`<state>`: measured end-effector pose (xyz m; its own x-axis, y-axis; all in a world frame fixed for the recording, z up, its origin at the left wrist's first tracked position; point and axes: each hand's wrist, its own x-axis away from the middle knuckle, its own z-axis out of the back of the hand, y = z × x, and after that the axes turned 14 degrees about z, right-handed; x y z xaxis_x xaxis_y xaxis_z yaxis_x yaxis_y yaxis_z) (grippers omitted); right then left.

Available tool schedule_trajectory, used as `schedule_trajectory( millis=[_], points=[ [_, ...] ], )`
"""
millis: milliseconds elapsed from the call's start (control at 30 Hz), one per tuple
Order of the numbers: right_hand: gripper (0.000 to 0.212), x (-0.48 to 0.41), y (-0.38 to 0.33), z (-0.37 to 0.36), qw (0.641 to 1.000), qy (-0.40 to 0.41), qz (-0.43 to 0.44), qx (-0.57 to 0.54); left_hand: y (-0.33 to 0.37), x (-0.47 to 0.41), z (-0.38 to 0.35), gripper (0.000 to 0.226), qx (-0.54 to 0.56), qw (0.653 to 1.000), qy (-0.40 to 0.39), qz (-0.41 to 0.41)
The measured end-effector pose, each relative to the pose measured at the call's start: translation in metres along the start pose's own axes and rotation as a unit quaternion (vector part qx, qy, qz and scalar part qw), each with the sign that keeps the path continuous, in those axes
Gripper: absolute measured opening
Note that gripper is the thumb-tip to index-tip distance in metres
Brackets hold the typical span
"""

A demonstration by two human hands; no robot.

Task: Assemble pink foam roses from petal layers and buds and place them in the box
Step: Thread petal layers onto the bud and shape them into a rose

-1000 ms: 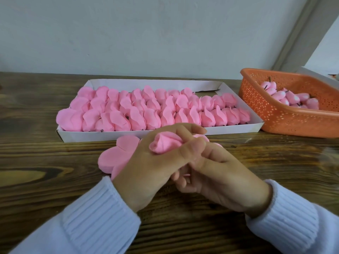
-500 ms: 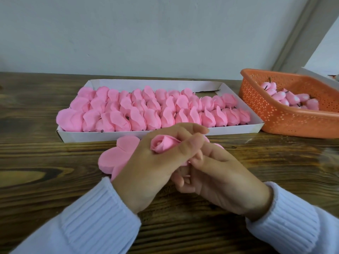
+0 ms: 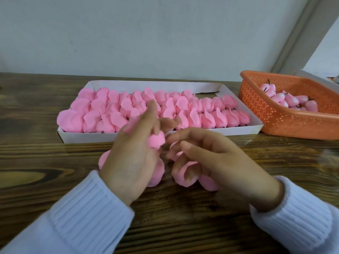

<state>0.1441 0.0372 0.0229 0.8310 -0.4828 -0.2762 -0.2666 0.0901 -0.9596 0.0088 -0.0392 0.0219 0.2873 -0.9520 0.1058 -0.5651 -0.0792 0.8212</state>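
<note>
My left hand [image 3: 132,154] is lifted in front of the white box [image 3: 88,139] and holds a pink foam rose [image 3: 156,141] against its fingers; the hand is motion-blurred and two fingers point up. My right hand [image 3: 216,158] hovers beside it with loosely curled fingers, apart from the rose. Under both hands lie flat pink petal layers [image 3: 185,174] on the table, one petal curling up by my right fingers. Several rows of finished roses [image 3: 183,110] fill the box.
An orange perforated basket [image 3: 278,123] holding several pink buds [image 3: 288,99] with dark stems stands at the right, next to the box. The wooden table [image 3: 36,171] runs to a grey wall behind. White sleeves cover both forearms.
The hands have come apart. My left hand rose toward the box with the rose, its fingers spreading. My right hand let go of the rose's underside, uncovering the petal layers below.
</note>
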Motion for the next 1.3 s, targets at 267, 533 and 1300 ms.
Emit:
schedule_trajectory(
  millis=[267,533,1300],
  points=[
    [0.009,-0.035,-0.013,0.009,0.873,-0.073,0.079,0.476,0.011,-0.014,0.014,0.048,0.147,0.979,0.140,-0.031],
    [0.020,-0.050,0.010,-0.018,0.797,-0.215,0.147,0.546,0.010,-0.019,0.019,0.051,0.188,0.968,0.165,-0.033],
    [0.014,-0.037,-0.001,-0.019,0.724,-0.285,0.174,0.603,0.007,-0.020,0.015,0.049,0.145,0.970,0.192,-0.039]
  ],
)
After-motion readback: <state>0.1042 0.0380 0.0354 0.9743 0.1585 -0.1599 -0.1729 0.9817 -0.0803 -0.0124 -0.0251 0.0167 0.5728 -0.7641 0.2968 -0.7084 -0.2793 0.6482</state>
